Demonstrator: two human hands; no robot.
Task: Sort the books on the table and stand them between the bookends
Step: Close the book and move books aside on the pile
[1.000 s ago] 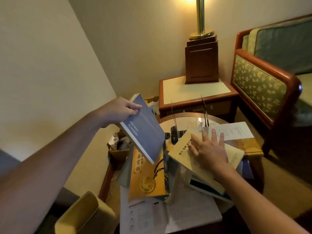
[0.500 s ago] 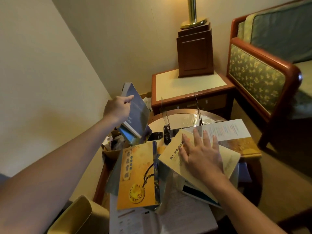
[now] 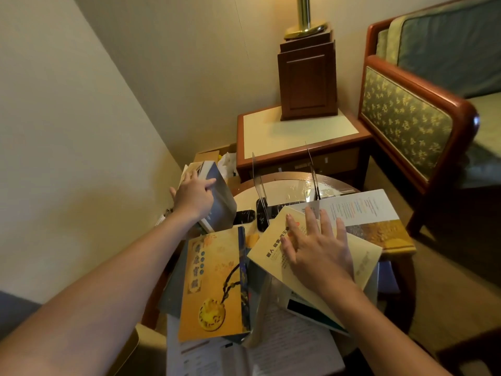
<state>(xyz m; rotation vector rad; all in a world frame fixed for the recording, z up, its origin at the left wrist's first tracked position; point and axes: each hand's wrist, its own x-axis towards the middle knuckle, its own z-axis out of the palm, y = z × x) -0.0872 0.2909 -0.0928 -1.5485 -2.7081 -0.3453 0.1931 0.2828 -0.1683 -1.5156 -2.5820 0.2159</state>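
Observation:
My left hand [image 3: 193, 195] grips a blue-grey book [image 3: 221, 198], held nearly upright at the round table's left edge, left of the bookends. Two clear bookends [image 3: 259, 183] [image 3: 312, 169] on dark bases stand at the back of the round table [image 3: 287, 180], with nothing between them. My right hand [image 3: 315, 249] lies flat with spread fingers on a cream book [image 3: 271, 248] on top of the pile. An orange book [image 3: 214, 283] with a gold medallion lies in front of my left arm. Under them lie more books and printed sheets [image 3: 271, 343].
A white leaflet [image 3: 360, 207] and a yellow-edged book [image 3: 385, 234] lie at the right of the pile. Behind the table stands a wooden side table [image 3: 295, 131] with a lamp base [image 3: 307, 80]. An armchair [image 3: 414, 115] is at the right. Boxes with clutter [image 3: 214, 156] sit by the wall.
My left hand has carried the blue-grey book down and away, turning it from tilted flat to nearly upright at the table's left edge. My right hand has stayed on the cream book.

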